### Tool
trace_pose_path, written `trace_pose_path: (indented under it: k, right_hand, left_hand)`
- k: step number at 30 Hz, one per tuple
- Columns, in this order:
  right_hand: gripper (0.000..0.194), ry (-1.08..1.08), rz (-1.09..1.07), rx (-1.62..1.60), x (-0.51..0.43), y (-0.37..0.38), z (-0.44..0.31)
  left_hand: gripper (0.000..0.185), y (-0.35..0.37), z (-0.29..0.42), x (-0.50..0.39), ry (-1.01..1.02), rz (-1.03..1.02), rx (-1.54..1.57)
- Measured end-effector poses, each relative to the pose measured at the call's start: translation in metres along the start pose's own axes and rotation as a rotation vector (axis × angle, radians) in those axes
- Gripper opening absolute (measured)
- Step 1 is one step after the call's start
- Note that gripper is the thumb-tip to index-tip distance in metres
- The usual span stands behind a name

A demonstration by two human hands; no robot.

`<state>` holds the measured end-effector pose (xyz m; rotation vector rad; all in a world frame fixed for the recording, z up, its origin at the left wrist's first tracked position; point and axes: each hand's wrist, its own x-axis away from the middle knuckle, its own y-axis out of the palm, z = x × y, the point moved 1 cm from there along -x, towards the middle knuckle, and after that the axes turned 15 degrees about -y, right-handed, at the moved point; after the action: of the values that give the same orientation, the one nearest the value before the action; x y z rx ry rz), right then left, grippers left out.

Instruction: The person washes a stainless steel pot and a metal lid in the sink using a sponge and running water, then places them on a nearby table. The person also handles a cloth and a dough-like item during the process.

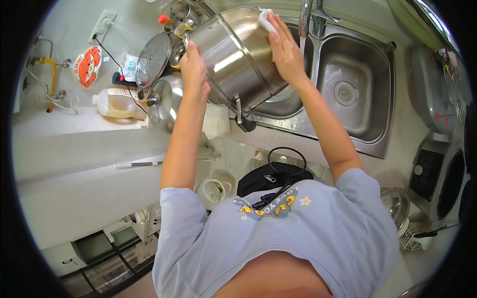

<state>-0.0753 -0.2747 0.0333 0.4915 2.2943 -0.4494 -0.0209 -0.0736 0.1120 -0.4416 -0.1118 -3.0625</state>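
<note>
A large stainless steel pot (238, 56) is tilted on its side above the left sink basin (277, 110). My left hand (193, 70) grips it at the left end, thumb on the outside; the other fingers are mostly hidden. At the pot's right end, my right hand (288, 56) lies flat over a white cloth (266, 20), pressing it to the wet metal. A side handle (240, 115) with a dark part points down toward me. Behind my right hand, water runs from the faucet (305, 18) into the left basin.
The right basin (352, 119) has a drain strainer. Left of the pot are a perforated steamer plate (153, 59), a glass lid (162, 98) and a plastic jug (117, 104). A black cord (121, 69) hangs from the wall socket. A waste bin (214, 190) stands below the counter.
</note>
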Motion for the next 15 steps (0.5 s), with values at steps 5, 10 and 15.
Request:
trace_pose_path:
  k: [5,10,15]
  right_hand:
    - [0.074,0.731,0.009,-0.776,0.036,0.011,0.048]
    - [0.076,0.966,-0.004,-0.828,0.068,0.037,0.067]
    - [0.07,0.52,0.202,-0.744,0.001,0.042,0.078]
  left_hand:
    - [0.038,-0.008,0.017,0.008,0.056,-0.005,-0.2]
    - [0.038,-0.021,0.028,0.013,0.027,0.0,-0.292]
    - [0.04,-0.034,0.028,0.007,-0.056,-0.085,-0.278]
